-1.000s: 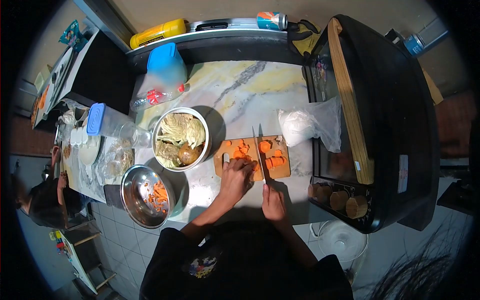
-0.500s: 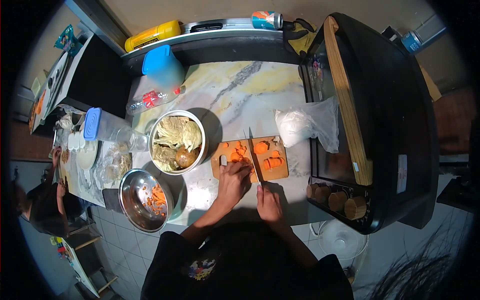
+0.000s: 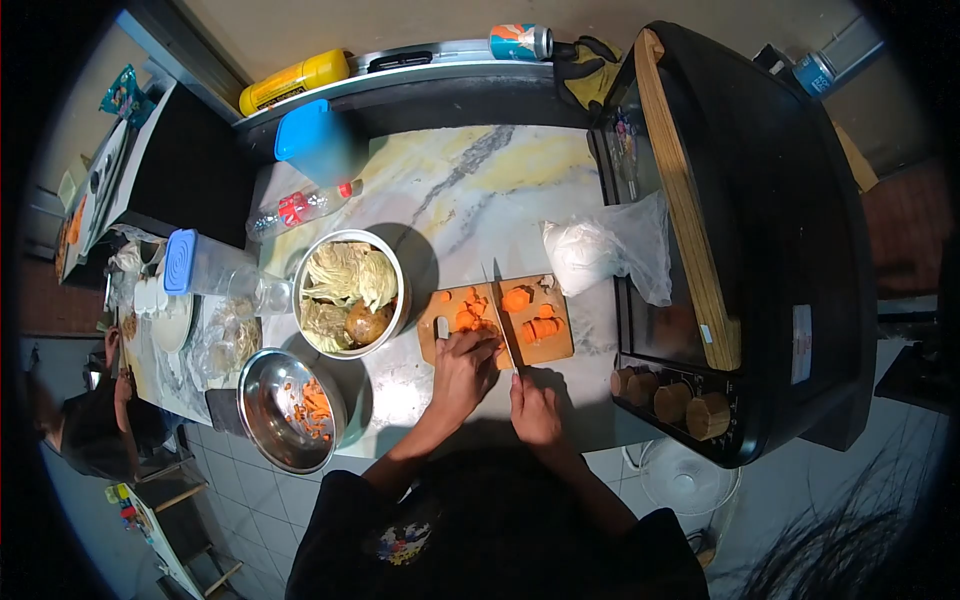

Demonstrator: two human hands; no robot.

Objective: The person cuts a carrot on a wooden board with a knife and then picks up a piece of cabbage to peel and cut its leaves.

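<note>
A small wooden cutting board (image 3: 553,345) lies on the marble counter with orange carrot pieces (image 3: 532,328) spread on it. My left hand (image 3: 463,372) rests on the board's near left part, fingers curled over carrot chunks (image 3: 470,316). My right hand (image 3: 534,408) grips the handle of a knife (image 3: 501,318), whose blade runs across the board between the two groups of carrot.
A bowl (image 3: 303,265) of cabbage and a potato stands left of the board. A steel bowl (image 3: 260,395) with carrot bits sits at the counter's near left. A plastic bag (image 3: 600,250) lies right of the board, next to a black oven (image 3: 740,240). Another person crouches at far left.
My hands and the knife stay on the board, the blade shifting slightly left among the carrot pieces. The view has drifted a little.
</note>
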